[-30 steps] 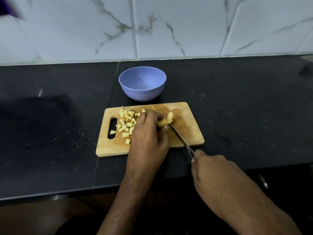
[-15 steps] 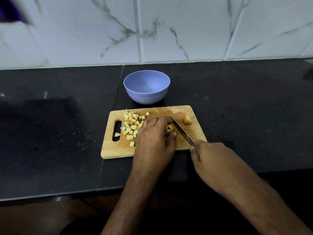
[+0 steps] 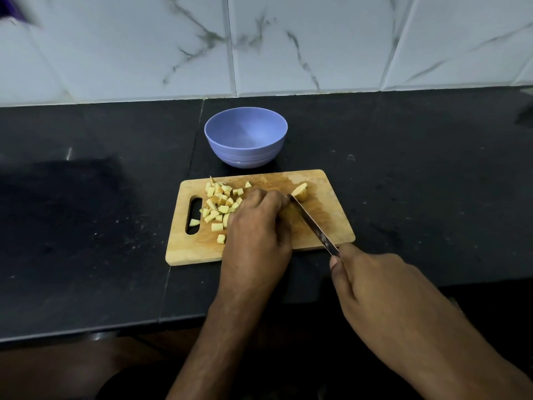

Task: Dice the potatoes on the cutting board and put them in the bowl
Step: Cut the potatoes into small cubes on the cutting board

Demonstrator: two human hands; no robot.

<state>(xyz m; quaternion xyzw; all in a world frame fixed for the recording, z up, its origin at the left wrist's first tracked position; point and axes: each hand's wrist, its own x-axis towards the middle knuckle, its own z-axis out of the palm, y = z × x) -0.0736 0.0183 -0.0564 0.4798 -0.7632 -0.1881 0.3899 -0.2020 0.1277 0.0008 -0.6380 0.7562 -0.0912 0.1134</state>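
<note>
A: Item one, the board (image 3: 331, 223). Any maker's mark?

B: I read no writing on it. It is wood, lying on the black counter (image 3: 86, 226), long axis left to right, with the handle slot at its left end.

A: Item two, the bowl (image 3: 246, 140).

B: Lavender, upright, just behind the board's far edge and apart from it. I see nothing inside it and no label I can make out.

A: Item three, the potato.

B: Two lots. The dice (image 3: 220, 207) lie in a loose heap on the left half of the board, one piece beside the slot. A larger chunk (image 3: 300, 192) sits toward the far right, its cut face up, just beyond the knife tip. Whether another piece lies under my left hand I cannot tell, since the fingers hide that spot.

A: Item four, the knife (image 3: 313, 223).

B: The blade runs diagonally, tip toward the far left near the chunk, heel toward the near right, crossing the board's near edge. No stamp is legible on it.

A: Hands?

B: My left hand (image 3: 256, 235) rests on the middle of the board, fingers curled down beside the blade; what they hold I cannot tell. My right hand (image 3: 375, 287) is wrapped round the knife handle, off the board's near right corner.
</note>
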